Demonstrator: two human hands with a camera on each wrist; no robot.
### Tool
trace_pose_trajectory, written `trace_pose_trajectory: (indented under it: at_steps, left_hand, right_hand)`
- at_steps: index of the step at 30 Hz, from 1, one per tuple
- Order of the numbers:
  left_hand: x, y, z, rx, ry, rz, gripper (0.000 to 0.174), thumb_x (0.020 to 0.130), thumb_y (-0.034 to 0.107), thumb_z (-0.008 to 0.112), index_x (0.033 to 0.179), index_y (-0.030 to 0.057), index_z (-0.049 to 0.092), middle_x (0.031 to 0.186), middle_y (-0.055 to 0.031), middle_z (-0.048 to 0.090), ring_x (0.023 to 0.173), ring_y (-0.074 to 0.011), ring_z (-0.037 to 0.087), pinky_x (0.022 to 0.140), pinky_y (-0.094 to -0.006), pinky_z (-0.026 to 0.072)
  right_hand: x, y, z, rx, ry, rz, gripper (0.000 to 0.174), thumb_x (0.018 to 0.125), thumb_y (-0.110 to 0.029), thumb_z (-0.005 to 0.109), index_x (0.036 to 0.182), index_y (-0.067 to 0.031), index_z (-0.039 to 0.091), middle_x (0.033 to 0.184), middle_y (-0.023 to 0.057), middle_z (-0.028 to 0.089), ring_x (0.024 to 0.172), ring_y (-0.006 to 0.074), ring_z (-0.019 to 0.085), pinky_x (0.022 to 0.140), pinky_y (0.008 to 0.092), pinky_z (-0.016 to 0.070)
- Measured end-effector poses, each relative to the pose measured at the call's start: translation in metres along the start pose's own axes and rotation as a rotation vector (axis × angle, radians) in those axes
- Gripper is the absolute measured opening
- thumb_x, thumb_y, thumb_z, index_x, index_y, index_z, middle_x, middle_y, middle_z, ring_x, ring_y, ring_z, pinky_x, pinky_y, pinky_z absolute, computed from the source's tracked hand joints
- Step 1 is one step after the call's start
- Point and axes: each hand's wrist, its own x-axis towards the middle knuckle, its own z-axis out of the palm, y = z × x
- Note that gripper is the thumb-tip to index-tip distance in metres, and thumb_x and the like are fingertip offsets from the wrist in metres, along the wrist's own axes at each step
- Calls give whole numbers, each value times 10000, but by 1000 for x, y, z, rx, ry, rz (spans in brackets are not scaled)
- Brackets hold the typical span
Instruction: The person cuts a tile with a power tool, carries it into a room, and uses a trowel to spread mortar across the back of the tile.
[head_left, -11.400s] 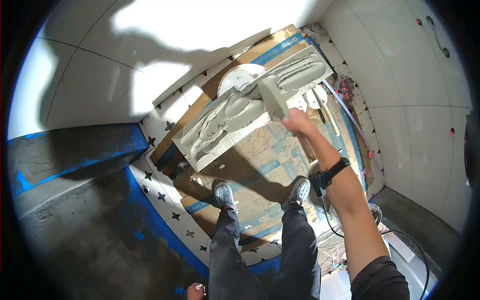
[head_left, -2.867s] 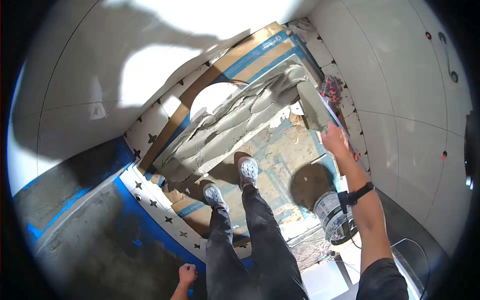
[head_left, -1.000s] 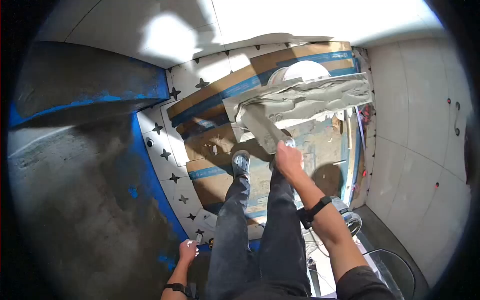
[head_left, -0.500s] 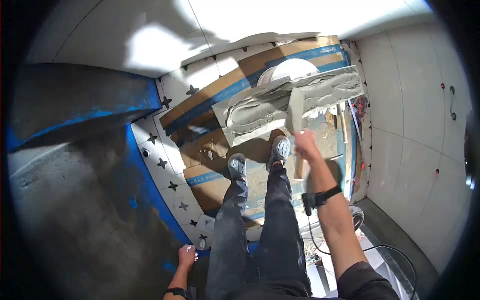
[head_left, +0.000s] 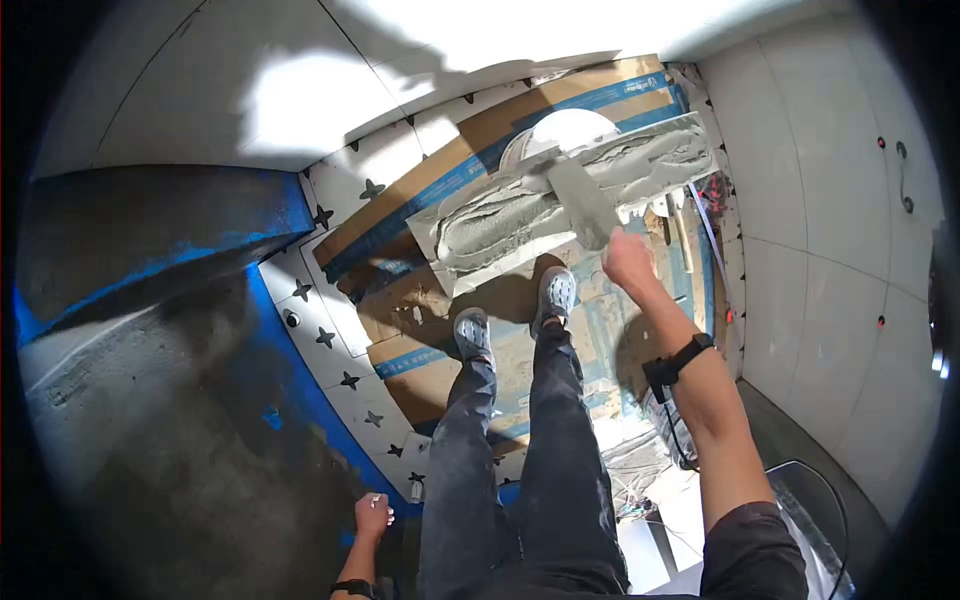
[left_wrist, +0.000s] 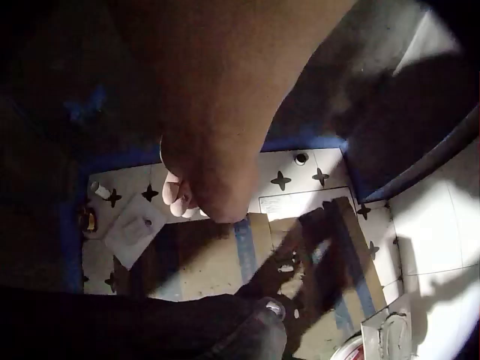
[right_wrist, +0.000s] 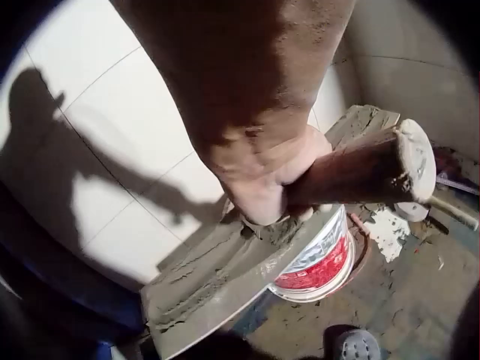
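Observation:
My right hand (head_left: 630, 258) grips the thick wooden handle (right_wrist: 352, 172) of a trowel. Its flat, mortar-coated blade (head_left: 583, 205) lies across the middle of a long pale slab (head_left: 512, 262). Wet grey mortar (head_left: 500, 222) covers most of the slab's top in ridges, with a smoother troughed patch toward the left. Under the slab stands a white bucket (right_wrist: 319, 271) with a red band. My left hand (head_left: 373, 515) hangs low beside my left leg, holding nothing visible; its fingers (left_wrist: 176, 196) are loosely curled and pale-smeared.
Cardboard (head_left: 400, 350) with blue tape covers the floor where my shoes (head_left: 473, 333) stand. White tiles with dark cross-shaped spacers (head_left: 325, 338) border it on the left. A second bucket (head_left: 668, 425) sits near my right forearm, beside tangled cords (head_left: 635, 490). Tiled walls (head_left: 830, 200) rise behind and right.
My right hand has carried the trowel from the slab's left end rightward to its middle. Lumpy mortar from earlier is now spread into longer ridges. My left hand stays low.

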Motion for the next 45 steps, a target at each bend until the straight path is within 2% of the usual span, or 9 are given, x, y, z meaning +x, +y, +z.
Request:
trace_pose_trajectory:
  at_steps: [7,12,15,17,31,33,41,44,45]
  left_hand:
    - [-2,11,9,21,-34,29,194,933,157,613,951,-27,671,695,-99,648,536,-164,617,492,-304,523]
    - [-1,11,15,10,-71,67,184,947,160,626,933,-21,656,709,-96,647,543,-158,613,488,-294,511]
    - [-5,20,18,-10,-50,19,181,955,161,629,926,-17,648,717,-86,643,556,-150,607,498,-289,507]
    - [-3,19,19,-18,-42,-12,179,964,164,628,940,-12,649,715,-76,637,562,-141,602,507,-286,508]
    - [1,25,22,59,-55,34,193,975,193,618,971,4,656,718,-77,660,547,-137,616,490,-291,500]
    - [-1,27,22,73,-63,27,193,975,194,618,973,4,655,717,-76,659,549,-137,618,489,-292,499]
    - [-9,50,22,53,-50,53,196,973,198,625,948,5,644,703,-70,640,553,-138,606,489,-291,492]
    - [-5,45,19,62,-36,70,195,973,199,620,939,8,641,703,-72,638,550,-137,599,491,-287,486]
    - [-6,48,19,70,-44,75,195,973,199,620,939,8,641,703,-72,638,550,-137,599,491,-287,486]
  right_hand:
    - [-38,-5,1,91,13,103,276,875,-195,540,1022,14,644,939,293,697,928,455,689,831,537,543]
    - [-66,-50,28,725,-240,167,332,839,-255,646,1026,19,649,943,309,685,965,455,671,851,526,524]
    - [-87,-65,44,399,-169,-49,335,849,-233,617,1055,30,627,931,311,687,932,463,680,821,554,537]
    - [-104,-75,40,293,-202,42,286,858,-214,617,1023,20,609,939,304,684,928,482,675,833,558,533]
    - [-161,-130,67,557,-326,77,401,848,-287,641,1106,15,585,976,335,666,946,487,656,838,577,517]
    - [-163,-128,89,842,-380,38,402,852,-295,636,1100,19,601,973,348,658,950,493,649,850,567,514]
    - [-173,-144,100,650,-359,-66,318,853,-240,633,1052,7,610,952,307,678,975,483,657,872,558,509]
    - [-159,-130,64,221,-293,-115,119,905,-121,548,973,-30,585,900,220,716,828,394,721,730,496,572]
    - [-153,-118,59,209,-234,-120,135,928,-132,498,982,-45,587,879,240,707,805,445,711,700,540,564]
